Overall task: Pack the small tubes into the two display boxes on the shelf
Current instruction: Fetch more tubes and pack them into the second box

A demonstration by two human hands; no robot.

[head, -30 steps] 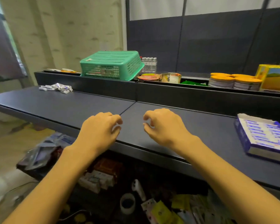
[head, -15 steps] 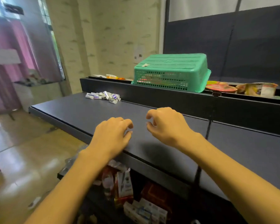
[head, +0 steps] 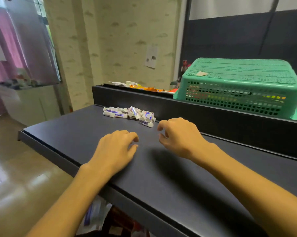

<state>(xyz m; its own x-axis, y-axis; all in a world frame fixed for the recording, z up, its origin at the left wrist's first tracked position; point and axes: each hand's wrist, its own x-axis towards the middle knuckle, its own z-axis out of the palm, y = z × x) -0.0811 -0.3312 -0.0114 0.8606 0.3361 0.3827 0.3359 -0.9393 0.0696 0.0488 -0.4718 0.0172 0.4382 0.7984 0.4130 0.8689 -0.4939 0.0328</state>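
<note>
A heap of several small white tubes (head: 129, 114) with purple print lies at the far left end of the dark shelf (head: 161, 177), against its back wall. My left hand (head: 116, 148) hovers over the shelf a little in front of the heap, fingers loosely curled and holding nothing. My right hand (head: 177, 136) is just right of the heap, close to its nearest tubes, fingers loosely bent and empty. No display box is in view.
An upturned green plastic basket (head: 240, 86) sits on the raised ledge behind the shelf, with snack packets (head: 135, 85) to its left. The shelf's left end (head: 22, 134) drops to a shiny floor. Packaged goods lie on a lower shelf (head: 99, 218).
The view has swung left along the shelf; the blue display box has left the frame and the tube heap is now near. Both hands moved toward the heap, still empty.
</note>
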